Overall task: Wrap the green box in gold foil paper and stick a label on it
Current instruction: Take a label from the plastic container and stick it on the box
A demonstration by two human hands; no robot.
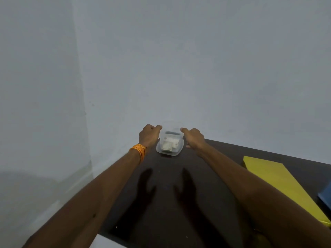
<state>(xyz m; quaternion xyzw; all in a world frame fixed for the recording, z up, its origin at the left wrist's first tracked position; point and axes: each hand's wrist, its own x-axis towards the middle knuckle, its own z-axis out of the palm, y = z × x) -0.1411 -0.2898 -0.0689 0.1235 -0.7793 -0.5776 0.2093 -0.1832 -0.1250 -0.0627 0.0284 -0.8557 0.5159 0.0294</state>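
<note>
A clear plastic container (169,144) with white items inside stands at the far end of the dark table (170,190), against the wall. My left hand (149,135) grips its left side, fingers curled over the far rim. My right hand (193,137) grips its right side the same way. An orange thread band circles my left wrist. A yellow-green flat box or sheet (279,183) lies on the table to the right. No gold foil or label can be made out.
A blue object (326,197) shows at the right edge beside the yellow-green piece. Pale walls meet in a corner behind the table's left far end. A white surface (100,242) shows below the table's near edge.
</note>
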